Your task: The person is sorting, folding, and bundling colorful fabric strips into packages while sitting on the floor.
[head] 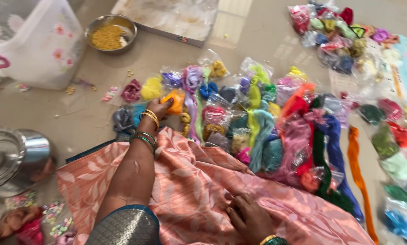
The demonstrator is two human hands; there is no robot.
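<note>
The person's left arm stretched forward from the body, bangles banding the wrist, and the left hand point(160, 109) was closed with its fingers curled in a pinching grip. The right hand point(250, 218) lay low and close to the body, palm down, fingers bent and pressed flat.

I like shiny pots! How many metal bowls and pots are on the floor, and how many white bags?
Metal bowl of yellow grains: 1
Steel pot: 1
White flowered bag: 1
Total: 3
</note>
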